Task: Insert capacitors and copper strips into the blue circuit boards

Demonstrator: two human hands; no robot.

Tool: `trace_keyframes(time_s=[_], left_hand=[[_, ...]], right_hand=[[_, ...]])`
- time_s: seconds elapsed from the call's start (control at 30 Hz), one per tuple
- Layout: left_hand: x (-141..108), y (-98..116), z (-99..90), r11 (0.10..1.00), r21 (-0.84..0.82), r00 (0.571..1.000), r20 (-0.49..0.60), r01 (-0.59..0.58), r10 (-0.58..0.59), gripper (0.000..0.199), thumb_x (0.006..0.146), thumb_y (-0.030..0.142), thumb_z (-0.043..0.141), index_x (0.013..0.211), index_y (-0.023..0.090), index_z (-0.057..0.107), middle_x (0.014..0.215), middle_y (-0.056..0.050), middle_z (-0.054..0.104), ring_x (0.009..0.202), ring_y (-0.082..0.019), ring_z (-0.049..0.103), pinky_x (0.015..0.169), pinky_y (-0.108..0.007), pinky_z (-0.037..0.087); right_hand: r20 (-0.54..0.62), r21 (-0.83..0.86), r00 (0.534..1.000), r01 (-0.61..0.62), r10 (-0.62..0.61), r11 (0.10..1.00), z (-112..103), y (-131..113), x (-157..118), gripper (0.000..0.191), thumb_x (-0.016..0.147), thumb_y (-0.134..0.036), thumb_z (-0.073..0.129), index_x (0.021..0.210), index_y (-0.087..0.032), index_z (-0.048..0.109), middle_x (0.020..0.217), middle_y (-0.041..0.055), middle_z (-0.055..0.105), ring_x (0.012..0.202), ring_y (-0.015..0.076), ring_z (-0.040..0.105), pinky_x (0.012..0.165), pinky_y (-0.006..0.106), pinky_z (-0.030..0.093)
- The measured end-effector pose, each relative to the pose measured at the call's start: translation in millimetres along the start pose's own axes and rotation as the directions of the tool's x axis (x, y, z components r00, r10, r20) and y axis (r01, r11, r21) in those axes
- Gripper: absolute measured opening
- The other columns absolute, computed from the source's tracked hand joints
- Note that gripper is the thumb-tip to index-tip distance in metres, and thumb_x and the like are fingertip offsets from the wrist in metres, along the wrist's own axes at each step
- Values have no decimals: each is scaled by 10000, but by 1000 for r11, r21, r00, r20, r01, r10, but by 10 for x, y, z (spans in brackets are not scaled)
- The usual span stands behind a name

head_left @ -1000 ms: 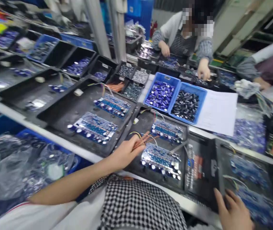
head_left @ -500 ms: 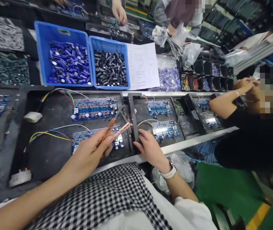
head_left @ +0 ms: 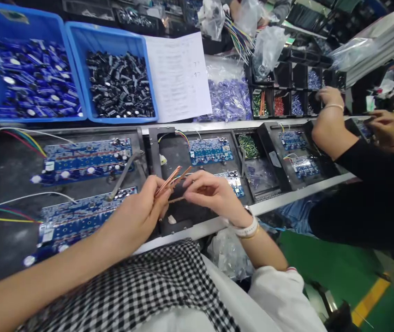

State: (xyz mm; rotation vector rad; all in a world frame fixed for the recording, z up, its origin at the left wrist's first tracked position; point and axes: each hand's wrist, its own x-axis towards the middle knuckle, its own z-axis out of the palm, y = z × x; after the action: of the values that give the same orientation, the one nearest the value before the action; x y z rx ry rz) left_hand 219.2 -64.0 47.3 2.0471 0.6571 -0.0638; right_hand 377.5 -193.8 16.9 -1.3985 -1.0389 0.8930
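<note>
Several thin copper-coloured strips (head_left: 171, 180) stick up out of my left hand (head_left: 138, 216), which is closed round them. Just to the right, my right hand (head_left: 214, 193) has thumb and fingers pinched on one thin strip (head_left: 176, 199) that spans the gap between the hands. Both hands hover over a black tray (head_left: 179, 222). In it lie a blue circuit board (head_left: 211, 151) and a second blue board (head_left: 235, 182), partly covered by my right hand. Left of them, another tray holds an upper blue board (head_left: 86, 159) and a lower one (head_left: 79, 214) with coloured wires.
Behind the trays stand a bin of blue capacitors (head_left: 38, 83), a bin of black capacitors (head_left: 121, 85), a printed sheet (head_left: 178, 76) and a bag of purple parts (head_left: 226, 94). Farther right are small part compartments (head_left: 279, 105) and a co-worker's arm (head_left: 335, 124) over another tray.
The view has shifted to the right along the line. My right hand has left the tray's edge and come beside the strips in my left hand. The co-worker's hands have moved apart.
</note>
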Motion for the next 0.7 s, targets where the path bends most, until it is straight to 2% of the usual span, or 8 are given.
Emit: trace_keyframes(time_s=[0.1,0.17,0.23,0.3,0.37,0.5,0.7], left_hand=[[236,89,-51,999,1,997,65,41,-41,335,971,526,302,947,225,447,738,-16,688,568,-185,631,535,-280,470],[414,116,-104,997,-25,997,36,71,-71,311,963,516,322,1000,231,443,924,-52,726,651,-200,675,560,-295,512],[577,107,-162,994,-60,995,-37,88,-90,295,949,516,354,1019,243,441,1061,-66,715,726,-210,694,557,-292,527],[702,70,-213,993,-80,993,-64,92,-97,300,939,529,376,1030,257,463,1051,-50,713,669,-194,672,510,-273,498],[776,22,-243,996,-51,995,-55,80,-82,303,935,527,389,1022,263,511,920,-20,712,583,-170,615,498,-264,453],[808,-53,-236,997,52,994,-92,55,-50,313,919,505,426,895,238,588,692,1,622,611,-175,550,584,-272,407],[809,-134,-153,989,-17,988,-26,150,-150,351,950,525,371,861,216,510,699,-4,593,649,-175,532,574,-272,375]], right_hand=[[188,-305,978,143,-87,942,-408,3,139,96,910,-245,630,938,-228,720,1011,39,638,938,147,618,829,295,521],[189,-529,972,223,-142,819,-712,85,304,170,955,-216,550,987,-233,715,999,42,637,929,151,605,833,306,494],[141,-713,973,229,-184,662,-1001,243,505,198,969,-212,519,1000,-235,713,963,39,641,892,160,591,820,322,465],[147,-828,970,227,-193,512,-1229,433,699,201,969,-217,520,1001,-239,716,926,33,647,883,174,574,848,345,427],[193,-874,965,252,-179,416,-1370,595,844,205,971,-226,519,997,-244,721,912,30,653,896,188,555,872,359,396],[248,-889,959,281,-135,362,-1470,763,958,232,981,-244,495,999,-258,726,899,26,660,918,202,519,887,371,374],[224,-889,969,246,-101,386,-1489,782,951,228,963,-228,525,963,-291,744,944,20,671,979,214,526,972,433,366]])
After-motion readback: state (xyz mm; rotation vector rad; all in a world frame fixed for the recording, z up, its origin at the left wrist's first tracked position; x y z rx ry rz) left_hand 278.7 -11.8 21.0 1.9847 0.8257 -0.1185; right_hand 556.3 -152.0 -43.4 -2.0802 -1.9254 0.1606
